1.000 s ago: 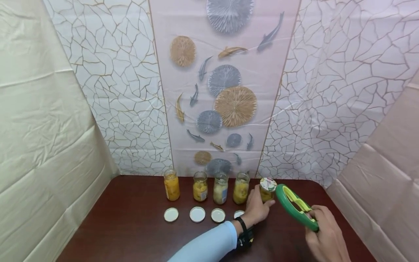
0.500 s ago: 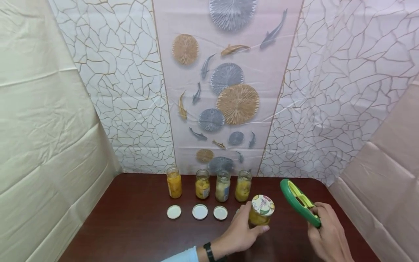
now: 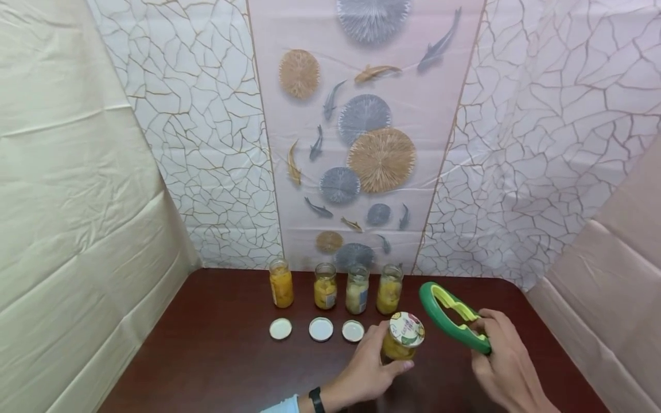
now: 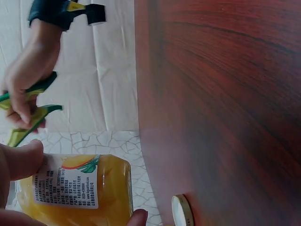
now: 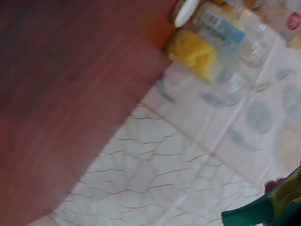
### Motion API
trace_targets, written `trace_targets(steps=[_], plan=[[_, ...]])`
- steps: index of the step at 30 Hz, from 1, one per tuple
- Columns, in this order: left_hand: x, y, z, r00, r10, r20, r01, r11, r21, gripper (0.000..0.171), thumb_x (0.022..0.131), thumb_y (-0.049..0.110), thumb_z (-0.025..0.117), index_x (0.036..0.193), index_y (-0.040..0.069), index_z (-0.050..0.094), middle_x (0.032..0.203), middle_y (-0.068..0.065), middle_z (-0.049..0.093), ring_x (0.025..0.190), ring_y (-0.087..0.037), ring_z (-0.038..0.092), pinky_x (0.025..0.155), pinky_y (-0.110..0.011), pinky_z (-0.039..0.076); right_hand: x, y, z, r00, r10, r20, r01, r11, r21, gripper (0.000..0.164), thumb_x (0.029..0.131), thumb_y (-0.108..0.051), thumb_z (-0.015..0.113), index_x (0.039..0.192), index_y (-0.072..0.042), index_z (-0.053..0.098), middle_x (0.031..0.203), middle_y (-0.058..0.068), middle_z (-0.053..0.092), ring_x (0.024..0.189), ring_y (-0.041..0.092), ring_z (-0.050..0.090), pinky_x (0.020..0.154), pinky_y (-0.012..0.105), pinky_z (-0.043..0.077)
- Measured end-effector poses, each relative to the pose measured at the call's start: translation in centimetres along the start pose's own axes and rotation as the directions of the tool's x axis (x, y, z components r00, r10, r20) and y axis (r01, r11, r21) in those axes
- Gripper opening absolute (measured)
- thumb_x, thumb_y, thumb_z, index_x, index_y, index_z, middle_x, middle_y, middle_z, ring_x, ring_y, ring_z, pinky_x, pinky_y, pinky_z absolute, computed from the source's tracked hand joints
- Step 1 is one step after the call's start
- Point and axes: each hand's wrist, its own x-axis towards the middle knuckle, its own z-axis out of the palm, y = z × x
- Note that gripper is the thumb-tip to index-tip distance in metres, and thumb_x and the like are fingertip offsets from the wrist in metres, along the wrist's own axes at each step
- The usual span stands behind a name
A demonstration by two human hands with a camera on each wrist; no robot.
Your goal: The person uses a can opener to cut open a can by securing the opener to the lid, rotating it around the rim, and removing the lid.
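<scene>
My left hand (image 3: pixel 364 370) grips a jar of yellow fruit (image 3: pixel 396 347) around its side, thumb in front. The jar still wears its patterned lid (image 3: pixel 407 329). In the left wrist view the same jar (image 4: pixel 114 188) shows a printed white label. To the right, my right hand (image 3: pixel 508 361) grips a green jar opener (image 3: pixel 440 319) with a toothed yellow-green inner edge, its looped end raised beside the jar. Its tip (image 5: pixel 249 214) enters the right wrist view at the lower right.
Several open jars line the table's back edge, from an orange-filled one (image 3: pixel 281 287) to a yellow-filled one (image 3: pixel 389 293). Before them lie loose lids, such as a white one (image 3: pixel 321 329); another lid (image 4: pixel 182 210) shows near the left hand. Patterned cloth (image 3: pixel 227 172) hangs behind the table.
My left hand has brought the lidded jar from the back right of the table forward and slightly left. Lately the right hand has shifted left, bringing the jar opener closer to the jar.
</scene>
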Motion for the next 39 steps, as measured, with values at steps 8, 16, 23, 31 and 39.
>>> trace_targets(steps=[8,16,23,31,39], plan=[[0.0,-0.2,0.2,0.999,0.049,-0.014,-0.049,0.998,0.026,0.056,0.092,0.039,0.077,0.14,0.032,0.05,0.121,0.009,0.055,0.11,-0.007,0.05,0.091,-0.032,0.048,1.4,-2.7,0.8,0.983,-0.153,0.101,0.162,0.983,-0.086,0.038,0.067,-0.001,0.051,0.102,0.006,0.063,0.114,0.027,0.06,0.099,0.04,0.057,0.083,0.046,0.044],[0.2,0.2,0.3,0.995,0.081,0.052,-0.074,0.988,-0.134,0.058,0.095,0.03,0.076,0.144,0.035,0.046,0.138,0.004,0.052,0.123,-0.009,0.053,0.097,-0.033,0.051,1.5,-4.0,1.3,0.966,-0.198,0.168,0.221,0.966,-0.131,0.041,0.066,0.002,0.049,0.105,0.007,0.062,0.116,0.028,0.058,0.101,0.039,0.056,0.077,0.052,0.049],[0.2,1.0,0.4,0.993,0.11,0.043,-0.103,0.983,-0.15,0.063,0.095,0.025,0.076,0.149,0.035,0.044,0.144,0.002,0.051,0.13,-0.012,0.051,0.102,-0.034,0.049,1.2,-4.6,1.6,0.963,-0.17,0.211,0.211,0.959,-0.191,0.041,0.065,0.003,0.053,0.105,0.007,0.061,0.115,0.028,0.057,0.101,0.04,0.056,0.076,0.05,0.053],[0.1,1.3,0.6,0.988,0.154,0.019,-0.151,0.983,-0.109,0.066,0.093,0.024,0.077,0.15,0.031,0.043,0.143,-0.001,0.053,0.129,-0.014,0.052,0.1,-0.034,0.051,0.8,-4.7,1.5,0.965,-0.142,0.219,0.19,0.958,-0.215,0.04,0.065,0.002,0.054,0.104,0.009,0.06,0.116,0.03,0.057,0.102,0.041,0.056,0.079,0.052,0.052],[-0.1,0.7,1.1,0.995,0.077,0.057,-0.066,0.982,-0.177,0.065,0.093,0.025,0.078,0.148,0.034,0.046,0.14,0.005,0.056,0.126,-0.008,0.054,0.098,-0.031,0.052,0.4,-4.8,1.6,0.959,-0.137,0.248,0.195,0.955,-0.225,0.035,0.063,0.003,0.056,0.098,0.004,0.059,0.111,0.028,0.058,0.097,0.039,0.057,0.077,0.052,0.052]])
